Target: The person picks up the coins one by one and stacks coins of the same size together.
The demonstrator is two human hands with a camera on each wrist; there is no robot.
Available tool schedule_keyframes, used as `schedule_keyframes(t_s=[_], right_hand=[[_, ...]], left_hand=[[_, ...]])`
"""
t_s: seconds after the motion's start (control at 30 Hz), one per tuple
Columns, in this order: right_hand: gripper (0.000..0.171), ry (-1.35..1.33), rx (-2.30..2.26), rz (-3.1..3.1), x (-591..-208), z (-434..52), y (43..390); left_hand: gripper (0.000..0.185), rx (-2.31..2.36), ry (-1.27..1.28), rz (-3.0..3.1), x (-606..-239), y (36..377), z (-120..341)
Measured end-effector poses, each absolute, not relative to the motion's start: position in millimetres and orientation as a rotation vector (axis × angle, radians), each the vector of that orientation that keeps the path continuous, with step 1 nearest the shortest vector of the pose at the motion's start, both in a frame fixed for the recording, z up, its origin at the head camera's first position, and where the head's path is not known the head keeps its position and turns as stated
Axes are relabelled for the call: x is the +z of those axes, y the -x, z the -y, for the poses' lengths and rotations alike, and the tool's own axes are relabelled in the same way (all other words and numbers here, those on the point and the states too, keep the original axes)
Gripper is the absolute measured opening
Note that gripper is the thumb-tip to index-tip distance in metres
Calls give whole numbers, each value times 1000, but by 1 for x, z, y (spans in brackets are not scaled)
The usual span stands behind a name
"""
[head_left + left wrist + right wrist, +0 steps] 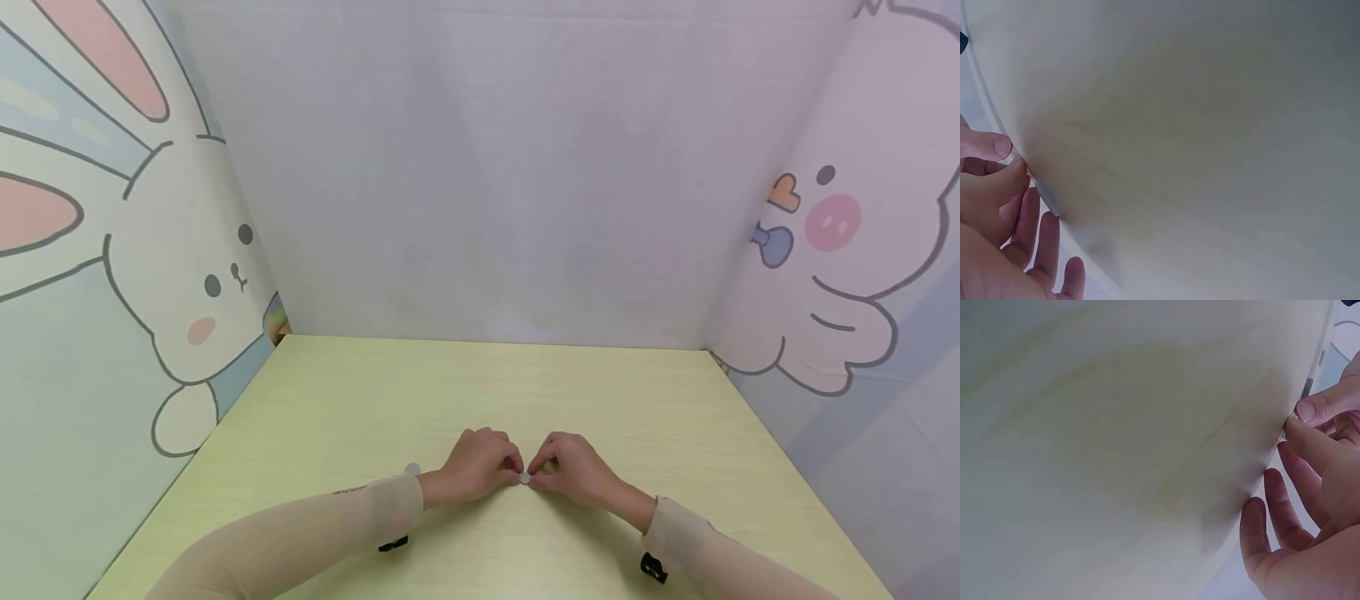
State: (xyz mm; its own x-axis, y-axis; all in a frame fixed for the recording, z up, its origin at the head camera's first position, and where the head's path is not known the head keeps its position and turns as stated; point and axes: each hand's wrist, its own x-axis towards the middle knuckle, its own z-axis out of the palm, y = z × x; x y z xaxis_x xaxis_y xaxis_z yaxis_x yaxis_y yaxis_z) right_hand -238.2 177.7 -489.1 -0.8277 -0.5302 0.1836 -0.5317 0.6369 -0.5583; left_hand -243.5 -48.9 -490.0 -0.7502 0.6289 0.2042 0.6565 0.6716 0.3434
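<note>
Both hands rest on the pale yellow-green table [420, 392], fingertips meeting near its middle front. Between them is a small white round disc [524, 477]. My left hand [483, 462] pinches it from the left with curled fingers, and my right hand [570, 467] pinches it from the right. In the left wrist view, the left hand's fingertips [1004, 150] close on a thin pale edge against the table. The right wrist view shows the right hand's thumb and forefinger [1310, 409] pinched together at the table surface; the disc itself is barely visible there.
A second small whitish disc [412, 468] lies on the table beside my left wrist. Cartoon-printed panels wall in the table: a rabbit [187, 275] on the left, a pig [847, 250] on the right, and a plain one behind.
</note>
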Motion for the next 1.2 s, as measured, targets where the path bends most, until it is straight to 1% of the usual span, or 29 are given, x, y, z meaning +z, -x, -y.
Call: schedule_keyframes(t_s=[1.2], right_hand=[[11, -918, 933, 2847, -489, -179, 238]], left_hand=[[5, -604, 1095, 2799, -489, 242, 47]])
